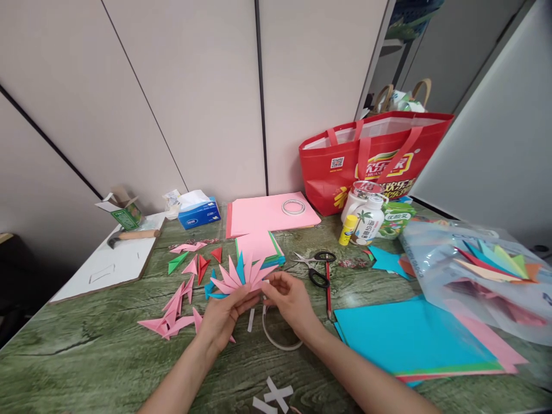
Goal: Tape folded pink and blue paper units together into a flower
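Observation:
A fan of folded pink and blue paper pieces (233, 275) is held above the table. My left hand (222, 316) grips it from below at its base, fingers closed. At the fan's right end my right hand (291, 299) is pinched around a small white strip (264, 283), partly hidden by the fingers. Below my right hand lies a roll of white tape (280, 346), with a white strip (250, 320) beside it. Loose pink folded pieces (172, 313) are scattered left of my left hand, along with a green one (176, 262) and red ones (202, 268).
Black-handled scissors (319, 278) and a red pencil (328, 293) lie right of a small paper stack (254, 244). Blue sheets (388, 333), a plastic bag (444, 270), a glue stick (348, 230) and a red bag (319, 178) occupy the right. A hammer (138, 234) rests on a white board (116, 264).

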Demonstrator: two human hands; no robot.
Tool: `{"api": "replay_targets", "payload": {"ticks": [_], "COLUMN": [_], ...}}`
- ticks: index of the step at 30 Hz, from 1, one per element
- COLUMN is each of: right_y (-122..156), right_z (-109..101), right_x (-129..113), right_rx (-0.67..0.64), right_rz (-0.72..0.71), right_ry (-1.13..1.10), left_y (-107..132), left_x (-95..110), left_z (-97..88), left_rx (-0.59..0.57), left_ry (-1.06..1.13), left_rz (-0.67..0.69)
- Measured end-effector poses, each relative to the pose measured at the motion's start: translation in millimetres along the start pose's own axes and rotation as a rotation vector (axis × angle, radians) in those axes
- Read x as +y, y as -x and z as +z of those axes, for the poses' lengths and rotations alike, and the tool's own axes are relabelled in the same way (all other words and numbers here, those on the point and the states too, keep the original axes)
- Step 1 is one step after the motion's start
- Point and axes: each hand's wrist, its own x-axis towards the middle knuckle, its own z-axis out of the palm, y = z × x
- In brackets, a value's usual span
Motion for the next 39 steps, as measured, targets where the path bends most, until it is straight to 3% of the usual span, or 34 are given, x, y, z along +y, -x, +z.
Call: {"api": "replay_targets", "payload": {"ticks": [4,10,13,17,21,23,28,31,35,39], "right_y": [2.0,3.7,3.9,6.9,11.2,10.1,-4.1,-10.6,-11.8,-12.3], "right_z": [1.5,3.1,4.3,6.1,2.4,-2.5,-16.5,-19.5,-18.4,-19.1], "right_x": [-2.3,-11.5,-11.6,-9.2,-8.8,-9.0,-4.2,3.1,10.0,6.7], "right_rx": [0.015,-0.085,-0.107,-0.108,-0.317,-0.369,-0.070,-0.061,-0.153,-0.052], "right_rz": [0.058,0.375,0.396,0.305,0.192,0.034,-0.489,-0.646,-0.595,-0.459], "right_ry": [-0.063,-0.286,-0.298,-0.130,0.209,0.371,0.829,0.983,1.119,0.967], "left_y": [-0.5,-1.2,-1.7,-3.7,-5.5,-5.9,-6.2,-5.4,-2.9,-0.5], "left_x": [1.9,5.9,7.5,13.6,22.5,25.4,23.7,19.5,15.8,15.5], "left_z": [0.3,1.3,1.9,0.1,-0.7,0.1,2.2,2.9,5.0,6.2], "left_rx": [0.048,0.140,0.157,0.160,0.154,0.193,0.256,0.255,0.245,0.236], "left_ry": [0.026,0.048,0.071,0.100,0.174,0.222,0.265,0.265,0.247,0.228], "left_rz": [-0.009,-0.033,-0.044,-0.049,0.010,0.038,0.054,0.047,0.030,0.013]}}
